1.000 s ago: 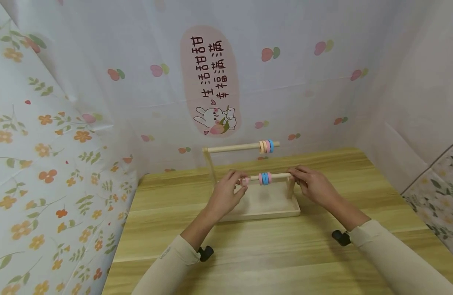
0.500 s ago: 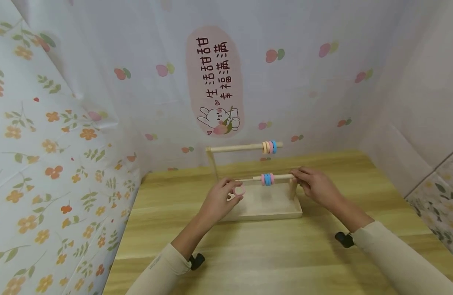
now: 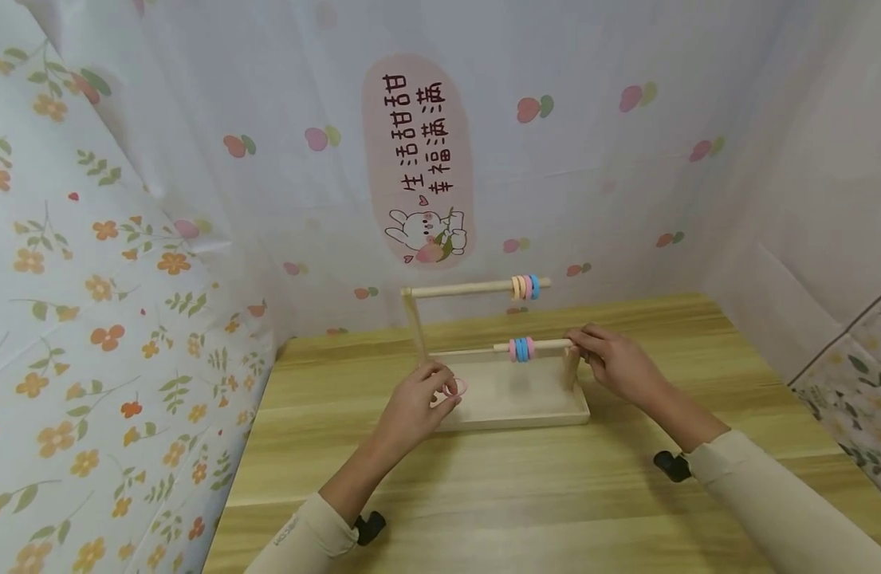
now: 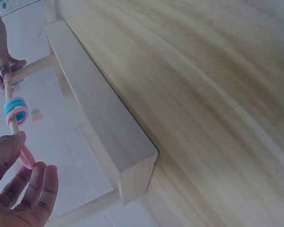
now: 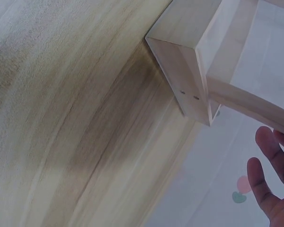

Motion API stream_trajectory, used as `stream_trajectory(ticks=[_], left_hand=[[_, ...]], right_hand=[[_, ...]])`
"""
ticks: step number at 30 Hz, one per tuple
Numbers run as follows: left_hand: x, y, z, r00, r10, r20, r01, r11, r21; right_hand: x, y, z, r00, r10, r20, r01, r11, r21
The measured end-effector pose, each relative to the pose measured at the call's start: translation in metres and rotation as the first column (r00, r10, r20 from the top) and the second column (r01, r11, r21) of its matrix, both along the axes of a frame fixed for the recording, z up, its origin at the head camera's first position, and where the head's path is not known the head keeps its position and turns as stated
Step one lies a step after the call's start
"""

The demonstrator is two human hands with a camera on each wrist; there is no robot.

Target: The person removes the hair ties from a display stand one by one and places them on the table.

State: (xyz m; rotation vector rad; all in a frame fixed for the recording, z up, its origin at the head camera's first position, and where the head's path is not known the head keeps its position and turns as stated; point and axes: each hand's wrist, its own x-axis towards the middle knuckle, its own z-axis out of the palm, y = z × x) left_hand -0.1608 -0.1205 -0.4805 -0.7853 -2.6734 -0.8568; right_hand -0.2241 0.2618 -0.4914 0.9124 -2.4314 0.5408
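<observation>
A pale wooden rack point(image 3: 512, 422) with a shallow tray base carries two horizontal rods. My left hand point(image 3: 410, 402) pinches a pink ring point(image 4: 26, 157) between thumb and fingertips, over the left part of the tray and off the free end of the lower rod point(image 3: 551, 344). On that rod sit several pink and blue rings point(image 3: 522, 349). At the rod's right end, where it meets the short post point(image 3: 571, 368), my right hand point(image 3: 615, 363) grips the wood. In the right wrist view only some fingers point(image 5: 270, 149) show, beside the post.
Several cream, pink and blue rings point(image 3: 525, 287) hang near the free right end of the upper rod point(image 3: 462, 288). The wood-grain table point(image 3: 483, 502) holds the rack, with a printed cloth point(image 3: 304, 215) behind it and a floral cloth point(image 3: 124, 383) at left.
My left hand has drawn the pink ring leftward off the lower rod's end, then down toward the tray. The right hand keeps its place at the rod's right end.
</observation>
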Motion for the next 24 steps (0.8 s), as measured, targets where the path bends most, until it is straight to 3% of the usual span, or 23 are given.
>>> stream_trajectory(ticks=[8, 15, 20, 24], left_hand=[[0.006, -0.011, -0.004, 1.0, 0.023, -0.019, -0.024, 0.998, -0.054], [0.023, -0.026, -0.015, 1.0, 0.025, -0.004, -0.025, 0.996, -0.089], [0.034, -0.034, -0.023, 1.0, -0.02, -0.017, 0.017, 0.992, -0.124], [0.04, -0.037, -0.029, 0.998, -0.061, 0.01, 0.062, 0.982, -0.181]], right_hand=[[-0.001, 0.002, 0.004, 1.0, 0.005, -0.003, -0.005, 1.0, 0.001], [-0.001, -0.002, 0.0, 1.0, 0.025, -0.019, -0.025, 1.0, -0.014], [0.001, -0.003, 0.002, 1.0, 0.023, -0.013, -0.024, 1.0, -0.013], [0.001, -0.003, 0.004, 1.0, 0.011, -0.007, -0.011, 1.0, -0.003]])
